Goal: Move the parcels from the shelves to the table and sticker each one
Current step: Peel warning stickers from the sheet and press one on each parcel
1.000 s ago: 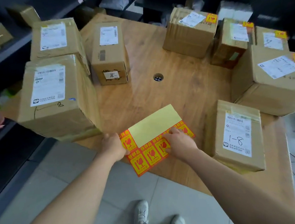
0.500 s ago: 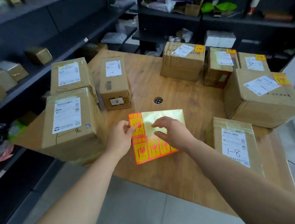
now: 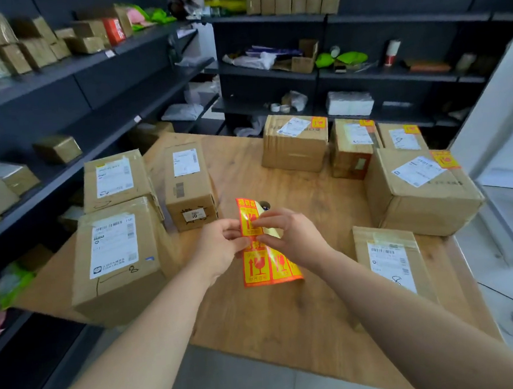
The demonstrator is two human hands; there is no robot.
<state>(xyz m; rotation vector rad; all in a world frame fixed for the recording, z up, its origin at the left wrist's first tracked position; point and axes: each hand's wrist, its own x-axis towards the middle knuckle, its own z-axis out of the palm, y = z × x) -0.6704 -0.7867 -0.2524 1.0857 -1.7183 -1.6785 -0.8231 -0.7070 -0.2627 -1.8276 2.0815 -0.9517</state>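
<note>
Both hands (image 3: 222, 247) around sticker sheet (image 3: 267, 268)

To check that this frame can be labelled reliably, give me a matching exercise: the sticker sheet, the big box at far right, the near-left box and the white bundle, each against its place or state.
Things:
1 sticker sheet
2 big right box
3 near-left box
4 white bundle

States:
A on the back shelf
B on the table, orange sticker on top
C pinched by left hand and right hand
D on the table, no orange sticker visible

Pairs: 1-C, 2-B, 3-D, 4-A
</note>
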